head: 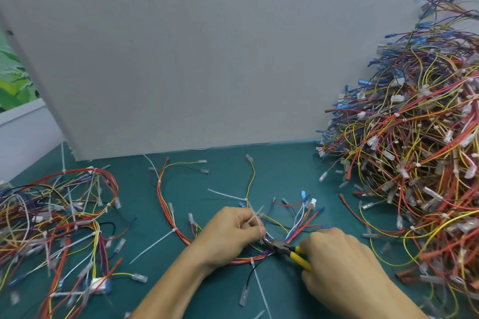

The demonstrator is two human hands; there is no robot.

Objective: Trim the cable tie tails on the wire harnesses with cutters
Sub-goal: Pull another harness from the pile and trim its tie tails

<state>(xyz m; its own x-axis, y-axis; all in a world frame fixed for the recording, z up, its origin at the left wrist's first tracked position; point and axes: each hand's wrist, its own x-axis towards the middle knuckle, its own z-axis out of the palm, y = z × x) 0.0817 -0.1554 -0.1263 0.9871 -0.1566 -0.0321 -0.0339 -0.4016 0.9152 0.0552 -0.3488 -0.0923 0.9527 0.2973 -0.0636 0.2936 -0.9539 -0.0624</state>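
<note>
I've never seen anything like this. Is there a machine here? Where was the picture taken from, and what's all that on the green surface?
No machine: these are a person's two bare hands, seen from a camera worn on the head, looking forward and down. The left hand pinches a white plastic cable tie tail on a multicoloured wire harness. The right hand holds yellow-handled cutters, their jaws at the bundle. On the teal table mat lie a small heap of harnesses at left and a large heap at right, before a grey board.
</note>
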